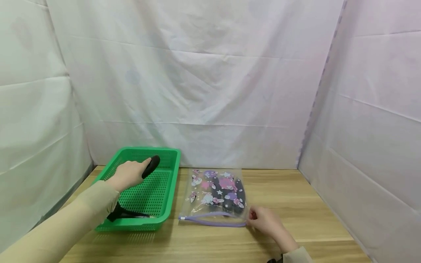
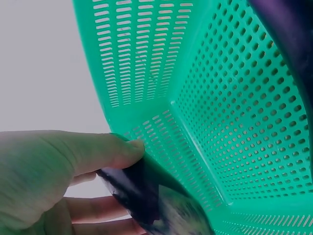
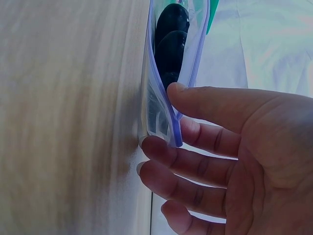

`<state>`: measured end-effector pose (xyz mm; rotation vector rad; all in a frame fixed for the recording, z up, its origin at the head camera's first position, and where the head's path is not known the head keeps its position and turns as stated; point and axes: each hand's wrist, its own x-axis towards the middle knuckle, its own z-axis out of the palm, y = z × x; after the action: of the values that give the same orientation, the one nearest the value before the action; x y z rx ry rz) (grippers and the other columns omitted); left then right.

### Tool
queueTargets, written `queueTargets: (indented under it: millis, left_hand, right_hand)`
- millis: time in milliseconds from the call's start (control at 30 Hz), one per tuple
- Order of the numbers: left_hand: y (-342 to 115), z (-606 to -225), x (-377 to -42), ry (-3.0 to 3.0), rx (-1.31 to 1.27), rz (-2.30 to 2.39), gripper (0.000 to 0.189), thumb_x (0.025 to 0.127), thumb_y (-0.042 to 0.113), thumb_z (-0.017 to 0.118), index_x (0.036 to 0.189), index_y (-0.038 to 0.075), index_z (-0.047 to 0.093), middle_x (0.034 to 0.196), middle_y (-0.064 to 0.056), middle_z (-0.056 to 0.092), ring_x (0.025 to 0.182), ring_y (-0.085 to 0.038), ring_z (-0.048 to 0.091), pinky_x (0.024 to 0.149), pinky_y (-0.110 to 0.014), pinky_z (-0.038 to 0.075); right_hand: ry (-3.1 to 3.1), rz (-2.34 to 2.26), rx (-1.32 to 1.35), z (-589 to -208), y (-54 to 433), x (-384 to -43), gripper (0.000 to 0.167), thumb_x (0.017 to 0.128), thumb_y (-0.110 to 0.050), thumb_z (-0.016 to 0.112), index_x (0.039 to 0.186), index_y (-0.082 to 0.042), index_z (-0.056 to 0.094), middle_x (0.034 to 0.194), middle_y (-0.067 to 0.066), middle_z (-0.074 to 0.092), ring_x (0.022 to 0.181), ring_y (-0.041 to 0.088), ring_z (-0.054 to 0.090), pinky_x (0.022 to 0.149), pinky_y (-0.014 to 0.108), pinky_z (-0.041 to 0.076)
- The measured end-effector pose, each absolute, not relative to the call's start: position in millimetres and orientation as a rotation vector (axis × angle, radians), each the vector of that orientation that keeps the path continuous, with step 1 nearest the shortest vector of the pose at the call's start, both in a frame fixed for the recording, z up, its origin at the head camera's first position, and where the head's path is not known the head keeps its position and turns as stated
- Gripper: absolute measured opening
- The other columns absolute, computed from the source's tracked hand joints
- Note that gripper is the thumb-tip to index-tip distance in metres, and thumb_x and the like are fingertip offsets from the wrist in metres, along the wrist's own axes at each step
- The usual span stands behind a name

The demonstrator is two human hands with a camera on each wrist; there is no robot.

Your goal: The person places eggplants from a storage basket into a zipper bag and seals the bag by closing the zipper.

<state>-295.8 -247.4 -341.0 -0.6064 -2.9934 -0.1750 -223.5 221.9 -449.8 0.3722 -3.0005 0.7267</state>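
Nearest me on the wooden desk [image 1: 197, 248], the right hand [image 1: 264, 219] pinches the corner of a clear printed bag [image 1: 197, 202] between thumb and fingers. The purple zip [image 1: 217, 224] gapes, its white slider [image 1: 182, 218] at the far-left end, and dark rounded items [image 3: 171, 51] lie inside. That mouth is only partly open and the bag lies flat, so anything long pushed in could snag on the zip, or drag the bag if the corner slips from those fingers.

Just left, a dark slim thing [image 1: 135, 214] lies at the near end of the green basket [image 1: 175, 175]; I can't tell what it is. Beyond it, the left hand [image 1: 128, 175] pinches what looks like an eggplant [image 1: 151, 168] above the basket floor. Its glossy skin might slide free, should the grip be too light. White cloth [image 1: 210, 87] hangs behind everything.
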Motion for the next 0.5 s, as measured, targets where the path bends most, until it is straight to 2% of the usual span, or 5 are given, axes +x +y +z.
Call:
queueTargets:
  millis: [500]
  left_hand:
    - [-244.5,-334.3,-286.7,-2.985,-0.64,-0.169,0.07,0.081,-0.001,0.068,0.144,-0.005,0.038,0.057,0.0,0.046,0.045,-0.016,0.04,0.044,-0.028,0.028]
  right_hand:
    - [-3.013,0.72,0.366,-448.7,220.3,-223.3,0.025,0.076,-0.021,0.078,0.073,-0.019,0.053,0.062,-0.009,0.049,0.055,0.01,0.044,0.051,0.028,0.036]
